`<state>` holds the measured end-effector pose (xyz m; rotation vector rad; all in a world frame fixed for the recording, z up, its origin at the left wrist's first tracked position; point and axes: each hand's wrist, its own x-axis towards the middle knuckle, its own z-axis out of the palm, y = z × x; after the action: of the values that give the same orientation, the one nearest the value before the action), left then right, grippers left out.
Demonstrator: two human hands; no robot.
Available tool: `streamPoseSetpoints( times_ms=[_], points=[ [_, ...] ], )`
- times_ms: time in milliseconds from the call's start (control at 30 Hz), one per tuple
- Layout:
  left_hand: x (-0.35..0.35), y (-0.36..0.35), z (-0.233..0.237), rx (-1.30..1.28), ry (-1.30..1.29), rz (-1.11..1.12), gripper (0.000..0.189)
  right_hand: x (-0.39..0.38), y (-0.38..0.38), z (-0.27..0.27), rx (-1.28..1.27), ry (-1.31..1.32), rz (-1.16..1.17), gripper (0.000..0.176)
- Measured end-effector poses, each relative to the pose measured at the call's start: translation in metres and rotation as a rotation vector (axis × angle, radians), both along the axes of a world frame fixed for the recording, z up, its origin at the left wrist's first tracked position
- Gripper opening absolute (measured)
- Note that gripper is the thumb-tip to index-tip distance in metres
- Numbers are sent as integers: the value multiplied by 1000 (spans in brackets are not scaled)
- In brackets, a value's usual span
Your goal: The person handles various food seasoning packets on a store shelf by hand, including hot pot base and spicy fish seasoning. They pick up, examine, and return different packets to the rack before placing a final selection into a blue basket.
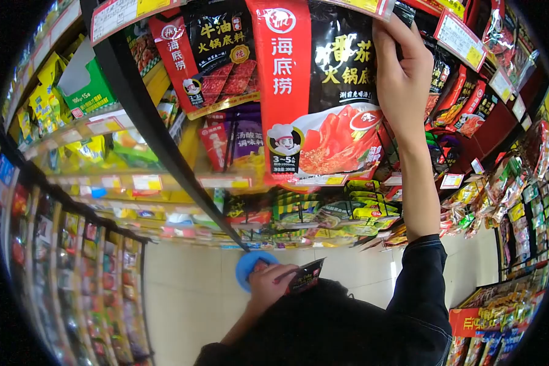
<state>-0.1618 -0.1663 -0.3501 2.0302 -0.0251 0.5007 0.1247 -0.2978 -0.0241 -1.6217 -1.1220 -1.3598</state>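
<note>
At the top of the shelf, my right hand [405, 73] is raised with fingers curled at the upper right edge of a large red and black hot pot base packet [323, 91], which has a tomato picture and a cartoon chef on it. The fingertips are partly hidden near the price rail. Lower down, close to my body, my left hand [269, 285] is closed around a smaller black hot pot base packet [306, 276] with gold lettering. Just beyond that hand is a round blue object [244, 266], partly covered by it.
Beside the tomato packet hangs another red and black packet [210, 67], with a purple packet [245, 137] below. A dark shelf post [165, 131] stands to the left, near a green box [91, 85]. Price tags [460, 36] line the shelf edges. Tiled floor [183, 293] lies below.
</note>
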Motion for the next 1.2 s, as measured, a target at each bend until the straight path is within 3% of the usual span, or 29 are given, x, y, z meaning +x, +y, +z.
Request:
streamPoseSetpoints(
  times_ms=[100,233,267,367,400,433,533,567,633,700,767,833,967,1033,1100,1200],
  points=[
    [1,2,3,30,29,3,17,-5,6,1,-43,-15,-112,17],
    [4,4,-4,45,-5,10,17,-36,26,6,-72,96,-48,31],
    [3,5,-6,58,-5,11,17,-29,26,3,-97,15,-57,39],
    [4,2,-8,24,-10,24,16,-30,33,2,-41,158,-58,39],
    [3,1,-7,3,-10,26,16,-27,36,1,-49,141,-89,37],
    [3,1,-6,-4,-13,25,16,-5,35,-1,-89,-38,-165,36],
    [4,-3,-2,-16,4,11,16,27,48,-5,-170,-4,-338,40],
    [3,-3,1,-12,27,6,16,23,51,-4,-217,261,-481,41],
    [5,-3,7,4,60,-3,16,23,53,-3,-209,181,-466,50],
    [7,-5,13,22,83,-20,16,25,48,-7,-309,140,-658,43],
    [11,-11,18,-18,107,-23,15,19,34,-26,-185,9,-618,47],
    [18,-16,24,-27,116,-51,14,-7,7,-36,-226,43,-468,57],
    [35,-24,39,-36,81,-122,9,-113,-87,-82,-379,504,-31,55],
    [45,-30,71,-13,83,-234,11,-143,-128,-102,-497,808,164,58],
    [59,-39,109,-71,-3,-341,13,-160,-153,-121,-382,1045,369,66],
    [85,-49,175,-62,-128,-506,14,-180,-174,-130,-278,1137,388,67]
  ],
)
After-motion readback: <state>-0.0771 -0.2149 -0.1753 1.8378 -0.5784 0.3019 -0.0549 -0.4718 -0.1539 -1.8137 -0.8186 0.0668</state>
